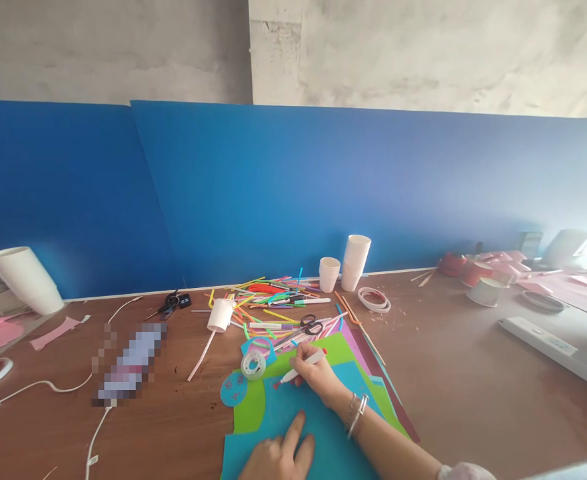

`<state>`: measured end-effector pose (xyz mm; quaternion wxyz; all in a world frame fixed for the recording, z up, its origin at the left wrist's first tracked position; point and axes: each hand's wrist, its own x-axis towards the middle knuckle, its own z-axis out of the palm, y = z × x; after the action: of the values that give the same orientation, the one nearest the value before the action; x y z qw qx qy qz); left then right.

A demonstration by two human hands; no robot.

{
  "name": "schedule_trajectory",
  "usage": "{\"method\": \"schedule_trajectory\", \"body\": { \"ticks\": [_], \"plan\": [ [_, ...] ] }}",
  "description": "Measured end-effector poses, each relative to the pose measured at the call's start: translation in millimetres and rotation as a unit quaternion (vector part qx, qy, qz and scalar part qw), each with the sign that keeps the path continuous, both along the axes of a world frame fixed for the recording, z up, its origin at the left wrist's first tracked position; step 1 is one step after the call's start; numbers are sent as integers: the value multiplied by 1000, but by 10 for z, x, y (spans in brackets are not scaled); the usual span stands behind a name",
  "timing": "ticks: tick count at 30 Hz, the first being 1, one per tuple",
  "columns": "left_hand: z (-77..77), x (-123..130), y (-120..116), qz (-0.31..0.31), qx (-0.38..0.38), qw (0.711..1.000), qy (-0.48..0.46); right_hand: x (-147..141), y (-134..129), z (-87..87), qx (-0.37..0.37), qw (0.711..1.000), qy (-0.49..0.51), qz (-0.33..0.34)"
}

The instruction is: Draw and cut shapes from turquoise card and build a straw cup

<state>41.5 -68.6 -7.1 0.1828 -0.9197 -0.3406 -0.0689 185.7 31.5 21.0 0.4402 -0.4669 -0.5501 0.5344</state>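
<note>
Blue paper [323,433] lies on the table [453,373] in front of the person, over green paper [247,413] whose edges stick out around it. The right hand [318,377] has its grip closed around a white marker [316,358], tip down beside small red marks [276,385] on the upper left part of the sheet. The left hand [278,460] has its grip unclosed, fingers slightly spread and laid on the sheet, pinching nothing. What could go wrong: the layers beneath are loose and overlap unevenly, so if the left fingers pressed too lightly, the sheet could slide and pull a line askew. Fresh ink might smear if the right hand dragged over it, and the 2 bracelets [358,417] on that wrist could catch or scuff the paper. The tape roll [253,365] sits just beside the marks, close enough to be nudged, as does the blue disc [234,389] with its own small red drawings. Beyond, black-handled scissors [312,325] lie among straws and pens, where a long reach could disturb the pile. No brand or label can be read: any print on the pens is too small, and the phone [132,363] is pixelated.
</note>
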Motion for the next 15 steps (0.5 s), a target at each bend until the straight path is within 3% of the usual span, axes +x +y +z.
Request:
{"method": "schedule_trajectory", "body": {
  "ticks": [5,10,15],
  "plan": [
    [42,-1,89,-32,-66,996,52,2,47,16,-4,1000,6,-4],
    [193,29,238,-9,-155,984,91,7,193,19,-2,1000,0,-5],
    [251,38,392,-6,-184,979,90,11,379,7,-3,1000,-7,-1]
  ]
}}
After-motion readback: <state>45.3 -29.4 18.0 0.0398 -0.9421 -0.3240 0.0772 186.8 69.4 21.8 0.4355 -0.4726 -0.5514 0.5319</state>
